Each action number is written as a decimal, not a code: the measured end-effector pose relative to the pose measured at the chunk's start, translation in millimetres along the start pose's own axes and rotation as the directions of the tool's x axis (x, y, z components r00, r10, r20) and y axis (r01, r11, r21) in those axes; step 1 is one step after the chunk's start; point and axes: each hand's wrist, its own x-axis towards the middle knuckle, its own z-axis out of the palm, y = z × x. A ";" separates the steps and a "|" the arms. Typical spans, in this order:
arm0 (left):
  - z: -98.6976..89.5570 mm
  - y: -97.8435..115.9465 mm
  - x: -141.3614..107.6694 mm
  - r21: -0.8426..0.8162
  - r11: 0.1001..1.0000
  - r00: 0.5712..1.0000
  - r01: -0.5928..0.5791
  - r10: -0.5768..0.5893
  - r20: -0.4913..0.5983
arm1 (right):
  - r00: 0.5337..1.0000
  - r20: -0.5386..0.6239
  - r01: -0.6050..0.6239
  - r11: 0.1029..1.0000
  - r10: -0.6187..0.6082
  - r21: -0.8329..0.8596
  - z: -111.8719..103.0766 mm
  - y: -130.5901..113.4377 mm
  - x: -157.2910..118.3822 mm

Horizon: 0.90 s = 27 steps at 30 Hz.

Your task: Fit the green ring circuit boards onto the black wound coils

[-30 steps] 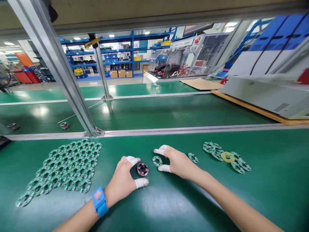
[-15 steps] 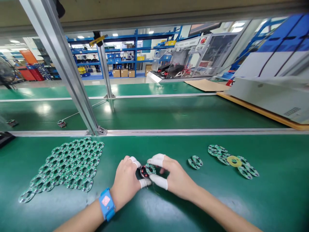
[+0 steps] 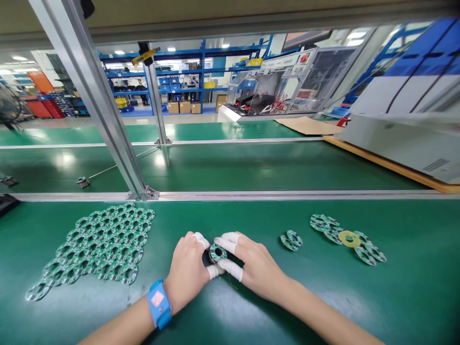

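My left hand (image 3: 192,258), with white finger cots on thumb and index finger and a blue strap at the wrist, grips a small motor stator with copper windings. A green ring-shaped circuit board (image 3: 218,252) lies over the stator and hides most of it. From the right side, the white-cotted thumb and fingers of my right hand (image 3: 253,261) pinch the board's edge. A thin wire hangs below the fingers. Two loose ring boards (image 3: 291,240) lie to the right of my hands.
Many ring boards (image 3: 104,242) are laid out at left. More boards (image 3: 325,223) and a yellow ring (image 3: 350,238) lie at right. Beyond the metal rail (image 3: 251,196), a green belt (image 3: 233,165) carries small stators (image 3: 82,182). An aluminium post (image 3: 97,96) rises at left.
My right hand has moved left, bringing the ring board over the stator, whose windings are now covered. The stators on the belt have shifted left. My left hand is nearly still.
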 end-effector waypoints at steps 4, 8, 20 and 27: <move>-1.9 1.4 -1.6 -0.018 1.000 1.000 0.014 -0.014 0.018 | 1.000 -0.003 -0.019 1.000 0.019 0.015 0.8 1.1 -2.0; -2.1 1.9 -1.9 -0.022 1.000 1.000 0.021 -0.020 0.024 | 0.999 -0.025 -0.019 0.999 0.020 0.033 3.5 2.4 -3.1; 2.6 -1.4 -1.9 -0.016 1.000 1.000 -0.019 0.019 -0.022 | 0.999 -0.039 0.025 1.000 -0.026 -0.006 7.0 5.0 -2.4; 2.6 -2.7 -3.1 -0.027 0.999 0.998 -0.044 0.042 -0.054 | 0.991 -0.126 0.070 0.986 -0.051 0.152 18.0 15.7 -4.8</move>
